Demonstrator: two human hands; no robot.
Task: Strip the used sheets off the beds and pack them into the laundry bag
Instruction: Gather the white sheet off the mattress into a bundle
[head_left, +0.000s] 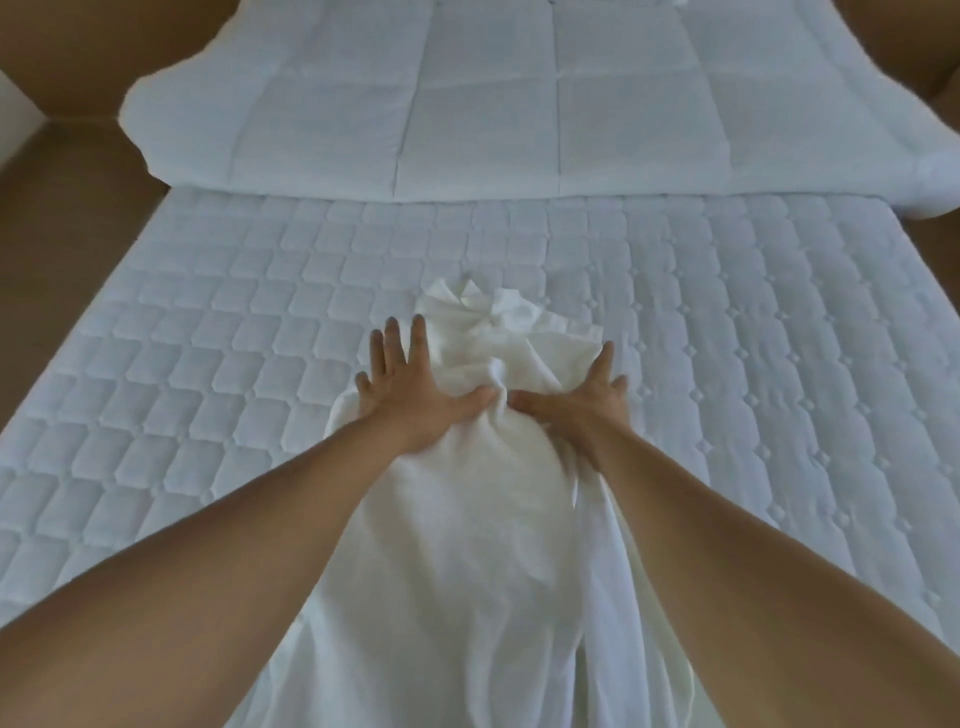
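My left hand (415, 395) and right hand (582, 400) lay flat, fingers spread, pressing the bunched white sheet (467, 545) onto the middle of the quilted mattress (208, 364). A folded duvet (519, 104) lay beyond.

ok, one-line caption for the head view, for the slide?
Left hand and right hand press flat on a gathered white sheet atop the quilted mattress, duvet piled beyond.

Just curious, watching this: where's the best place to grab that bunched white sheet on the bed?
Probably the raised fold in the sheet between the left hand and right hand, from above on the near side: cloth puckers up there, giving a grip something to close on; elsewhere it lies flatter.
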